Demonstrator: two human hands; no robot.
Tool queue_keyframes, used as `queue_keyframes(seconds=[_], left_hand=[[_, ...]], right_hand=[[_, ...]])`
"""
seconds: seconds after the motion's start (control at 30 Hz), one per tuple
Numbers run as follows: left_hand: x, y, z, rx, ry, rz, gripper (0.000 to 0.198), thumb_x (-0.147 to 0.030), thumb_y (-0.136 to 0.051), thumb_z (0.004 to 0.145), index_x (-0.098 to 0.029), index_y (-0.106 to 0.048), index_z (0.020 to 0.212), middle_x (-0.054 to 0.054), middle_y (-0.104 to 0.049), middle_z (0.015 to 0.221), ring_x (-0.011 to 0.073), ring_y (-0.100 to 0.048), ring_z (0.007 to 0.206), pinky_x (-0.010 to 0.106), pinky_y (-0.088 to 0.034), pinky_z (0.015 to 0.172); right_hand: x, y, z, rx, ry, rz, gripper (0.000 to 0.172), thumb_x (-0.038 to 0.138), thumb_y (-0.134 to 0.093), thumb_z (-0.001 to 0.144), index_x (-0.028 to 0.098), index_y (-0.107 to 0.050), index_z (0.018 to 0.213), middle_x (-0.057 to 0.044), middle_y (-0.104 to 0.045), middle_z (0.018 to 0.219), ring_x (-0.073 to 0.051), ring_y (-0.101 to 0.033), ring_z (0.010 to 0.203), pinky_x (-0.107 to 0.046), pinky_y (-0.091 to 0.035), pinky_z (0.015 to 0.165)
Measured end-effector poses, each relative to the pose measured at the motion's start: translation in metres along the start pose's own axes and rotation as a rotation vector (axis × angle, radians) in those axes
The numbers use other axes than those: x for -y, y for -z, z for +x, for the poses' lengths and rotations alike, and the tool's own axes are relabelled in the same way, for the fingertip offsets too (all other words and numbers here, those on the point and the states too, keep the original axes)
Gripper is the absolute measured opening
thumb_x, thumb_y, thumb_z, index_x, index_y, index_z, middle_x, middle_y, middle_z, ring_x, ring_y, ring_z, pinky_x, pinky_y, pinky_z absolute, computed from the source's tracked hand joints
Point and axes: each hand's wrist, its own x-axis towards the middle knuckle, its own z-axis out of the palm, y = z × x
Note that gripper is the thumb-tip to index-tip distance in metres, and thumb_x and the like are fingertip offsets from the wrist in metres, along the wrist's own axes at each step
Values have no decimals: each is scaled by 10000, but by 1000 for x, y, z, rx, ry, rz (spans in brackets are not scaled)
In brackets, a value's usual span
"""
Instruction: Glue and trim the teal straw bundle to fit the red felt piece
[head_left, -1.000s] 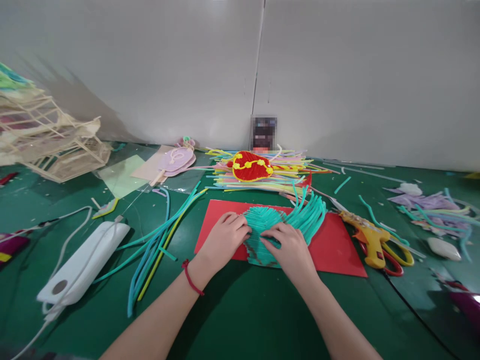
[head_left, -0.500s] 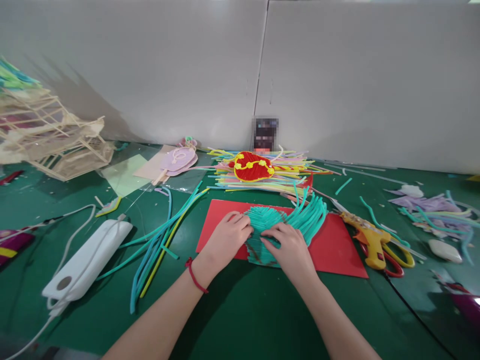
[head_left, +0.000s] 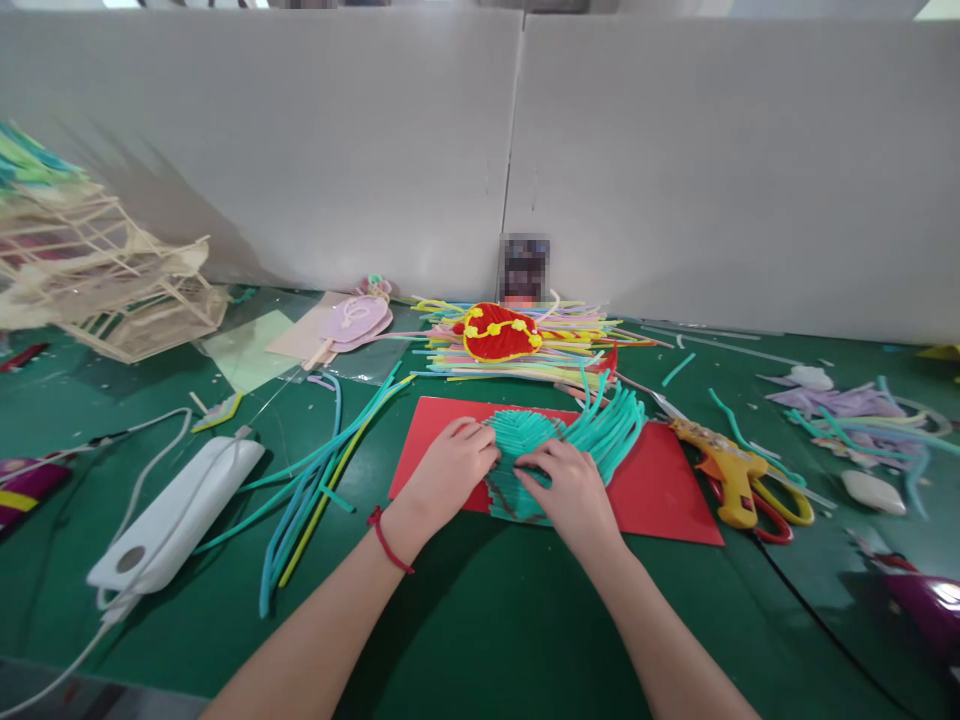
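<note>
A teal piece made of pipe cleaners [head_left: 521,430], laid side by side in a slanting leaf-like pattern, lies on a red card [head_left: 660,490]. Its loose long ends [head_left: 619,430] fan out to the upper right. My left hand [head_left: 461,460] has its fingers curled onto the left edge of the piece. From the right, my right hand [head_left: 566,480] brings thumb and forefinger close together in a pinch on the middle of the piece. The fingers partly hide the teal surface, and brownish lines show along its edges.
Behind the card lie a pile of coloured pipe cleaners [head_left: 435,365] and a red-and-yellow ornament [head_left: 501,333]. A yellow glue gun [head_left: 735,480] and scissors [head_left: 772,520] rest at right. A white power strip [head_left: 180,510] and more pipe cleaners [head_left: 319,480] lie left. A stick frame [head_left: 127,270] stands far left.
The view has shifted slightly, so the things on the right sit a little further left. Both hands stay on the teal piece with almost no change in their grip.
</note>
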Motion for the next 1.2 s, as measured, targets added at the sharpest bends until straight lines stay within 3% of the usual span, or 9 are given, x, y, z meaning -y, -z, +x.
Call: queue_keyframes(seconds=[0.77, 0.97, 1.2], left_hand=[[1, -2, 0, 22, -6, -12, 120, -112, -534, 877, -159, -629, 822, 28, -587, 881, 178, -551, 893, 365, -408, 950], [1, -9, -7, -47, 22, -49, 154, -141, -477, 910, -152, -629, 927, 43, -599, 934, 194, -552, 915, 379, -437, 926], [5, -14, -12, -113, 55, -149, 174, -184, -603, 849, -165, -607, 1022, 51, -597, 1021, 206, -543, 999, 388, -453, 923]], right_hand=[[4, 4, -1, 22, 1, -49, 100, 254, -603, 861, 229, -699, 858, -22, -647, 832, -213, -603, 853, -332, -338, 701], [1, 3, -3, 15, 10, -10, 115, 274, -594, 869, 236, -702, 881, -25, -650, 838, -213, -601, 854, -330, -347, 707], [-1, 4, -4, -23, 24, -16, 160, 318, -558, 891, 241, -698, 880, -38, -646, 839, -211, -604, 841, -331, -357, 691]])
